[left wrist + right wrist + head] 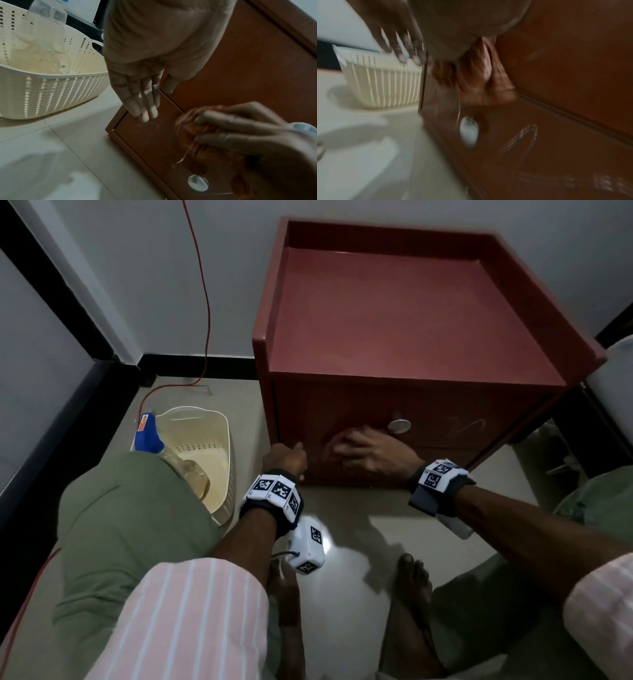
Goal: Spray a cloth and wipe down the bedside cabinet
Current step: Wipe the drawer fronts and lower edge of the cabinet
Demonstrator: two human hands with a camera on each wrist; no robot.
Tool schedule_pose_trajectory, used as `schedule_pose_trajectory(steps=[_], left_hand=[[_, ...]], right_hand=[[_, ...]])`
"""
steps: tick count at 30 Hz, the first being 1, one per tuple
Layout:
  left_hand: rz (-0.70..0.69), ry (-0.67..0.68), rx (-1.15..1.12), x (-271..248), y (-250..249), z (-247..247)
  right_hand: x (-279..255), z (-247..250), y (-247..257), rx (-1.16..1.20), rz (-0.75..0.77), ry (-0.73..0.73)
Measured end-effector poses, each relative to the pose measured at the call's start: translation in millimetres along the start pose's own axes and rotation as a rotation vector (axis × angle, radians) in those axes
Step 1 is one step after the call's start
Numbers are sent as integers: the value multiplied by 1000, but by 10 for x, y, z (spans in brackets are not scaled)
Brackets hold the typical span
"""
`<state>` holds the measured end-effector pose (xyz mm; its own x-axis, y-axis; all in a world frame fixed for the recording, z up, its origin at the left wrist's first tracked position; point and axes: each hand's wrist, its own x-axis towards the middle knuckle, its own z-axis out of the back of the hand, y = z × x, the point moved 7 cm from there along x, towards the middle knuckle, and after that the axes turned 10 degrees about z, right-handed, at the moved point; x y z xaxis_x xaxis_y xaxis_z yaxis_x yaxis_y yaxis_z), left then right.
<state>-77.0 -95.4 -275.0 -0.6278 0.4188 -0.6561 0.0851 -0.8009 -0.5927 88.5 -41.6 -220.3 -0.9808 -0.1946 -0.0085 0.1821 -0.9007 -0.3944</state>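
The red-brown bedside cabinet (411, 320) stands against the wall, with its door front facing me. My right hand (370, 450) lies with fingers spread on a bunched reddish-brown cloth (188, 128), pressing it against the door just left of the round metal knob (399, 426). The hand and cloth are motion-blurred. My left hand (286, 457) is at the door's lower left corner with its fingers (142, 108) straight and together, holding nothing. A spray bottle with a blue head (147, 433) leans in the cream basket (219, 422) to the left.
The basket (51, 94) sits on the tiled floor close to the cabinet's left side. A red cable (205, 285) runs down the wall behind it. Pale smear marks (469, 426) show on the door's right part. My bare feet (411, 594) are in front of the cabinet.
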Motion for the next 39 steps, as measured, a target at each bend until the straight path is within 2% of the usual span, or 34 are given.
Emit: schedule_pose_trajectory(steps=[1,3,4,5,6,9,10,13,14,15,17,18,19,21,22,25,26,27,28,29,31,32,34,35,38,39], left_hand=[[0,-15,22,10,25,24],[19,-35,52,61,80,52],[40,-57,79,114,127,87],[69,-79,116,153,192,122],[77,-87,164,181,245,145],[37,-56,253,252,347,153],[46,-65,266,288,388,145],[84,-44,295,380,450,103],[93,-22,265,404,452,71],[90,7,246,424,437,41],[116,24,207,420,407,55],[125,23,187,377,389,72],[112,25,175,332,350,71],[72,24,203,237,292,52],[63,24,230,210,297,29],[35,58,314,183,323,-79],[40,84,332,205,336,-117],[37,112,336,239,343,-169],[27,150,327,215,328,-207],[10,188,315,187,292,-253],[-62,239,343,104,177,-341],[-110,245,386,78,119,-393],[-169,238,468,44,36,-488],[-189,233,494,24,5,-533],[-229,230,544,-130,-96,-573],[-234,231,546,-164,-114,-585]], right_hand=[[15,138,-82,-48,-24,-88],[19,507,-260,-90,-168,-287],[9,588,-307,-98,-230,-369],[21,569,-283,-104,-229,-416],[69,497,-217,-104,-179,-402],[451,208,-9,-132,126,-282],[642,242,2,-146,147,-296],[1098,414,-75,-92,-4,-407],[1164,338,-30,-83,0,-376],[1154,197,45,-52,39,-281],[1010,-187,188,86,177,22],[913,-350,257,143,244,74],[827,-406,296,158,280,50],[681,-383,248,66,234,61],[650,-257,153,-1,184,-16],[550,466,-179,-163,-121,-454],[522,625,-269,-176,-234,-535],[531,684,-282,-198,-278,-571],[562,636,-241,-212,-263,-526],[605,484,-153,-212,-181,-391],[582,39,53,-118,55,-21],[512,-71,99,-85,134,106],[366,-9,69,-62,156,150],[286,100,18,-64,116,85],[-47,635,-284,-57,-137,-273],[-177,750,-357,-87,-214,-353]])
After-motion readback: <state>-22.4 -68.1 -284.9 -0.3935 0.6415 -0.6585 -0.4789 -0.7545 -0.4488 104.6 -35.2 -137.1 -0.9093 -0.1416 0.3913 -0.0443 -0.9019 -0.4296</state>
